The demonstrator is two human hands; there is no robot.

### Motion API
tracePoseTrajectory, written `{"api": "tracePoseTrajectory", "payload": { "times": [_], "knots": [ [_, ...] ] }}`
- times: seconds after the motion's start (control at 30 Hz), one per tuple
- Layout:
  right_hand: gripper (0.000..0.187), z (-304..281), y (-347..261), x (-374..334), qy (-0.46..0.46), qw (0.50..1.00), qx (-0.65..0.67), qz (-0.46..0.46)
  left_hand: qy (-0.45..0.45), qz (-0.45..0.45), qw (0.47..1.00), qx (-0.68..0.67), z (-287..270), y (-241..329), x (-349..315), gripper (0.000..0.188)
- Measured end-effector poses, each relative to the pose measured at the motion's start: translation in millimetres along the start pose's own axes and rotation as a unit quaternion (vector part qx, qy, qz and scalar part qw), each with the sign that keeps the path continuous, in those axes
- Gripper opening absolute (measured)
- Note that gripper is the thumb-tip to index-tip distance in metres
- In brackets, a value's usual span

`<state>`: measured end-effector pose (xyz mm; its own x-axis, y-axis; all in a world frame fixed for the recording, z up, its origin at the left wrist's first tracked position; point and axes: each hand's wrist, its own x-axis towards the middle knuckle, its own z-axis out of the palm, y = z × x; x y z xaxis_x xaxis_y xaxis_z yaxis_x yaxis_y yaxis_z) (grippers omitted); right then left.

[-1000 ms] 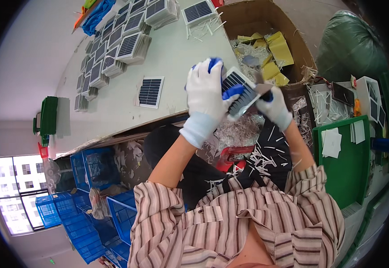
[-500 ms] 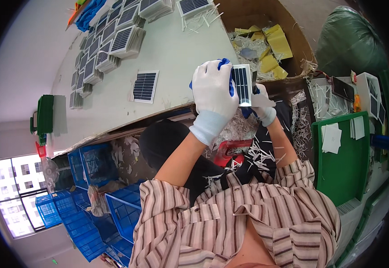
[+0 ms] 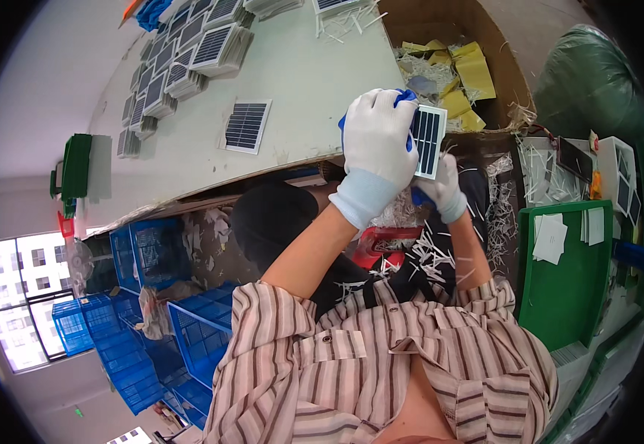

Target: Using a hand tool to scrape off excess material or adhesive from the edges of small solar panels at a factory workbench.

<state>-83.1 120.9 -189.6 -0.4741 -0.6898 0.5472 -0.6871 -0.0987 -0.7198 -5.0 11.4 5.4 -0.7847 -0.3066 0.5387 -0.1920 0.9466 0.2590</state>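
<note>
White borders the dark, pale-striped solar panel.

Your shirt has brown and cream stripes. Your gloves are white and blue. Your panel is dark, with pale lines and a white edge.

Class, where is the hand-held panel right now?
The panel is in the head view's upper half, right of centre, held by the left hand, its lower end beside the right hand.
</note>
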Motion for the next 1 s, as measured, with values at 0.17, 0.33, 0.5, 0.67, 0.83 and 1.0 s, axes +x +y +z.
{"api": "tracePoseTrajectory", "payload": {
  "times": [0.17,0.33,0.5,0.67,0.83,1.0],
  "knots": [
    [0.013,-13.8,-91.7,-2.7,-0.241,0.934,0.252,0.075,0.011,0.002,1.0,0.016,0.2,-8.3,-1.4,0.033],
    [0.028,-16.1,-90.7,5.3,0.106,0.847,0.403,0.33,0.022,-0.016,0.999,0.023,-0.5,-1.4,-2.8,0.035],
    [0.027,4.3,-86.9,32.1,0.188,0.962,0.13,0.147,0.005,-0.019,0.999,0.045,-1.9,-1.5,-5.8,0.037],
    [0.02,42.2,-44.3,79.6,0.233,0.607,0.72,0.243,-0.003,-0.016,0.999,0.038,0.7,-0.6,-3.4,0.035],
    [0.041,20.7,-52.6,114.3,0.101,0.527,0.708,0.458,-0.015,0.009,1.0,0.006,-6.0,-7.1,-2.4,0.034],
    [0.013,15.1,-59.6,67.2,0.176,0.75,0.547,0.328,-0.009,-0.042,0.995,0.084,-18.7,-8.1,-0.8,0.046]
  ]
}}
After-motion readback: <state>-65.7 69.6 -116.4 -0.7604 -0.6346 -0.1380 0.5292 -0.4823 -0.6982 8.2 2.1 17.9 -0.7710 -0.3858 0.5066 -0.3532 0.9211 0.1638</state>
